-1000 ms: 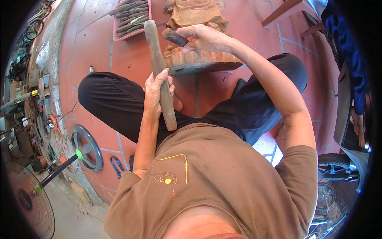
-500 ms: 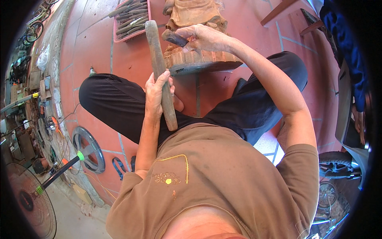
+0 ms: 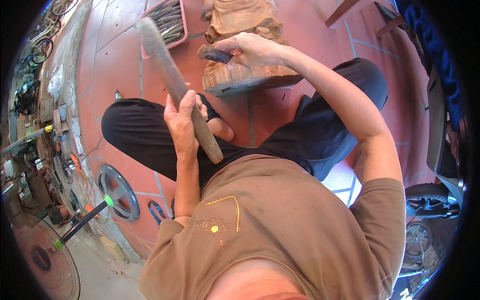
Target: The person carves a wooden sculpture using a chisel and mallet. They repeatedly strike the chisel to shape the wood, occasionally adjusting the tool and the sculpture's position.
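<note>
Left hand [image 3: 182,117]: fingers wrapped round wooden club [image 3: 172,80], its blurred end beyond them | right hand [image 3: 252,49]: fingers gripping short dark handle [image 3: 216,54], carved wood [image 3: 245,22] below them | advisable: right fingers steady, left grip firm

I take the setting, viewed from my distant station, to be a small woodcarving workshop: a carved wooden piece [image 3: 243,26] lies on red floor tiles [image 3: 117,67] at upper centre, beside a pink crate [image 3: 186,34] of slender dark tools [image 3: 169,20], and a wooden club [image 3: 173,77] slants left of centre. Boards [image 3: 38,190] and mixed oddments [image 3: 58,214] crowd the left edge, below bicycles [image 3: 42,50] at upper left and above a fan [image 3: 42,257] at lower left. Lower right, a thick-tyred wheel [image 3: 429,205] and a spoked wheel [image 3: 418,240] lend a garage-like character.
</note>
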The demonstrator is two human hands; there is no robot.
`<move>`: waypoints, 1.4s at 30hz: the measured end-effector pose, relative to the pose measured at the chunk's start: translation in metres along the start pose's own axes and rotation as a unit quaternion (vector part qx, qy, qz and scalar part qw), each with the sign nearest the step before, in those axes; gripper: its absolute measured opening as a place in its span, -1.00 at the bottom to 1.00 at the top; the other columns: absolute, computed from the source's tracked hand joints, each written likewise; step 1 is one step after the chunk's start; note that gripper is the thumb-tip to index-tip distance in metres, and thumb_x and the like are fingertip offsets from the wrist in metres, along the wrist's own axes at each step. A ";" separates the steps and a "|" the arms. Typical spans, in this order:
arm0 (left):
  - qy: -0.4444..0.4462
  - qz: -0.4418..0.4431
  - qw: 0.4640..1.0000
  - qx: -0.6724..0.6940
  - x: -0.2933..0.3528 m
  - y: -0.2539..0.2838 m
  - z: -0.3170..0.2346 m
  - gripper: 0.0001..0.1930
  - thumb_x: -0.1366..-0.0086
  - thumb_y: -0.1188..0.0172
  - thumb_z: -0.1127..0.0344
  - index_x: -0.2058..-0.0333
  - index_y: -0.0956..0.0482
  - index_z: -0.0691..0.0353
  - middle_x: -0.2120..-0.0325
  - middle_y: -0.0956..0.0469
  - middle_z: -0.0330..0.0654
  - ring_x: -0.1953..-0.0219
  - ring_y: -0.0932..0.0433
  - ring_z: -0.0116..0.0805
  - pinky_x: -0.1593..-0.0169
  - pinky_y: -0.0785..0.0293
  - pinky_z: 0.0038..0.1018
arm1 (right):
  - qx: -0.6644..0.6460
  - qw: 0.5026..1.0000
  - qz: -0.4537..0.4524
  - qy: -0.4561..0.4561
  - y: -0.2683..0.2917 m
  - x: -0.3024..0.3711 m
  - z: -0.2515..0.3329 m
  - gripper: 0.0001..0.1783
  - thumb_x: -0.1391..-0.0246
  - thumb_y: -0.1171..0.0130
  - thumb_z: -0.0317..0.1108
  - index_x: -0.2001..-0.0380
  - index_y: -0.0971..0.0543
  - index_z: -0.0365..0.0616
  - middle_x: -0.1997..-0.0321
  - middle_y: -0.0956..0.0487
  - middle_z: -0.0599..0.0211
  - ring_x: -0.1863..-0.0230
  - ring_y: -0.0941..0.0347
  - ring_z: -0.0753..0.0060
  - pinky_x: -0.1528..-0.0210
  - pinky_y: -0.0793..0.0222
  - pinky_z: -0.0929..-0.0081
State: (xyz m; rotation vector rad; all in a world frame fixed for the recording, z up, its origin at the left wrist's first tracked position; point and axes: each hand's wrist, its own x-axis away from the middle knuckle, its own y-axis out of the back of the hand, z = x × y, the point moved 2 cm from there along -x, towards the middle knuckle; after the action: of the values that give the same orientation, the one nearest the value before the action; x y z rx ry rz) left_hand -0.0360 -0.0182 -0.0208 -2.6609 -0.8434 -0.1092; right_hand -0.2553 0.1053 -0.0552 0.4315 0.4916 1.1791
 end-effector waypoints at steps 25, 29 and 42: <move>0.055 0.069 0.973 -0.212 0.005 -0.003 -0.015 -0.75 -0.34 -0.31 0.30 0.15 -0.45 0.26 0.45 -0.48 -0.28 0.57 -0.44 -0.56 0.49 -0.37 -0.60 | 0.050 0.997 0.028 -0.044 0.001 -0.002 0.004 -0.68 -0.03 -0.34 -0.42 0.12 -0.52 -0.08 0.28 -0.64 0.15 0.20 -0.57 0.03 0.12 -0.42 0.11; 0.049 0.041 0.993 -0.104 0.003 0.001 -0.013 -0.75 -0.35 -0.30 0.30 0.16 -0.45 0.28 0.49 -0.47 -0.25 0.60 -0.44 -0.53 0.50 -0.41 -0.60 | 0.064 0.997 0.029 -0.034 0.000 -0.002 0.003 -0.67 0.02 -0.36 -0.37 0.14 -0.55 -0.11 0.26 -0.66 0.12 0.14 -0.60 -0.03 0.10 -0.47 0.04; 0.067 0.007 0.996 -0.062 0.003 0.010 0.001 -0.57 -0.38 -0.27 0.25 -0.07 -0.39 0.37 0.50 -0.48 -0.20 0.61 -0.47 -0.45 0.53 -0.41 -0.60 | 0.006 0.993 0.070 -0.098 0.003 -0.013 0.003 -0.72 -0.04 -0.36 -0.31 0.21 -0.56 -0.17 0.43 -0.61 0.23 0.33 -0.60 0.25 0.20 -0.48 0.16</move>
State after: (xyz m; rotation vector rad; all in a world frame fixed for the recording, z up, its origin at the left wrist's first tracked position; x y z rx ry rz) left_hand -0.0274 -0.0238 -0.0245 -2.7383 -0.7977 -0.3422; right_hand -0.2595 0.0943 -0.0488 0.5927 0.3028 1.2542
